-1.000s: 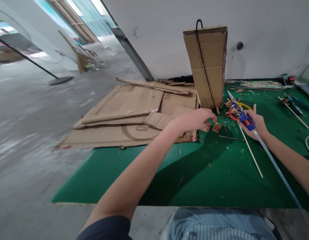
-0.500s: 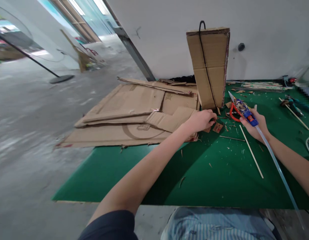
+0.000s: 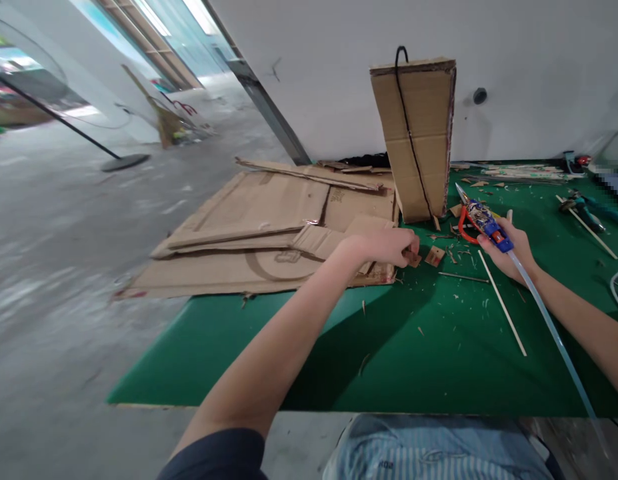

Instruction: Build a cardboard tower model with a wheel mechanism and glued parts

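Note:
My left hand is closed over the right edge of the cardboard pile, its fingertips pinching a small cardboard piece. Just right of it lies another small cardboard piece with holes. In my right hand is a blue glue gun, with a long translucent glue stick trailing from its back. Red-handled scissors lie close to the gun, partly hidden by it. A tall cardboard box stands upright behind my hands, a black cord running down its front.
Flat cardboard sheets are stacked on the left of the green table. A thin wooden stick and a metal rod lie near my right hand. Pliers rest at the right, and wooden strips lie by the wall.
My left hand has moved slightly left and toward me, from the foot of the box to the small cardboard piece. The right hand with the glue gun stays nearly still.

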The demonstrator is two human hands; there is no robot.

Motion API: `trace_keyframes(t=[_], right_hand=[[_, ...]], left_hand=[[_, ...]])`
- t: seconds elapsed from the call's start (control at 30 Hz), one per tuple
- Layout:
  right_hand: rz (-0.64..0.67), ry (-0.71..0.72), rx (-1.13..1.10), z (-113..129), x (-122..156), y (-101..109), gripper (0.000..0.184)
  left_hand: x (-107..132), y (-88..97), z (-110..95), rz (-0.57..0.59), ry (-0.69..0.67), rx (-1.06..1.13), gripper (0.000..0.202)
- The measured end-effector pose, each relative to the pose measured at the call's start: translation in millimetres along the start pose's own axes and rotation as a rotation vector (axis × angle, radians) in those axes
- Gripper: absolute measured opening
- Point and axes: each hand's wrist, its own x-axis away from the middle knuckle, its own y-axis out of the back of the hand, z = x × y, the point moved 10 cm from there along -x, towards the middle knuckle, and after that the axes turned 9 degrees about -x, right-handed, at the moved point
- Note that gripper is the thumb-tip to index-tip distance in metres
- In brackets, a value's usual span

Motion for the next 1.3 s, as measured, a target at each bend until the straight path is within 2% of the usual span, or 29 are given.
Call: trace_keyframes(t=[0.1, 0.17, 0.3, 0.47, 0.6, 0.67, 0.77, 0.87, 1.0, 1.07, 1.2, 1.3], right_hand=[[0.013, 0.0, 0.001, -1.3, 0.6, -1.2, 0.029], [0.019, 0.002, -0.005, -1.8, 1.0, -1.8, 0.029], [0.022, 0.013, -0.013, -1.4, 1.3, -2.0, 0.028], [0.025, 0.006, -0.003, -2.5, 1.2, -2.6, 0.03], [0.011, 0.01, 0.006, -1.1, 0.4, -1.8, 0.03], [0.006, 0.01, 0.004, -0.6, 0.2, -1.6, 0.029], [0.01, 0.012, -0.002, -0.7, 0.6, -1.9, 0.028], [0.015, 0.019, 0.011, -1.7, 1.0, -2.2, 0.027], [0.018, 0.031, 0.021, -2.7, 1.2, -2.5, 0.027], [0.023, 0.04, 0.018, -2.6, 1.4, -3.2, 0.026], [0.039, 0.045, 0.028, -2.7, 1.8, -5.0, 0.025], [0.038, 0.042, 0.029, -3.4, 1.5, -5.2, 0.025]], left_hand=[[-2.3, -6.9, -7.3, 0.028, -0.031, 0.01, 0.025], [-5.1, -5.5, -4.6, -0.012, 0.012, -0.031, 0.022], [-13.0, 0.5, 3.1, -0.17, 0.126, -0.083, 0.012], [-18.2, -0.3, 10.4, -0.322, 0.286, 0.072, 0.012], [-11.8, -0.9, 13.0, -0.324, 0.402, 0.131, 0.021], [-8.1, 1.5, 12.5, -0.328, 0.426, 0.123, 0.026], [-5.3, 6.0, 13.0, -0.338, 0.431, 0.083, 0.024], [-6.3, 10.1, 15.1, -0.328, 0.383, 0.049, 0.018], [-11.5, 15.6, -2.2, -0.304, 0.085, 0.022, 0.024], [-12.0, 14.3, -8.5, -0.276, -0.007, -0.006, 0.026], [-14.3, 4.8, -16.2, -0.239, -0.064, -0.066, 0.026], [-15.4, 4.9, -13.2, -0.339, 0.052, -0.139, 0.026]])
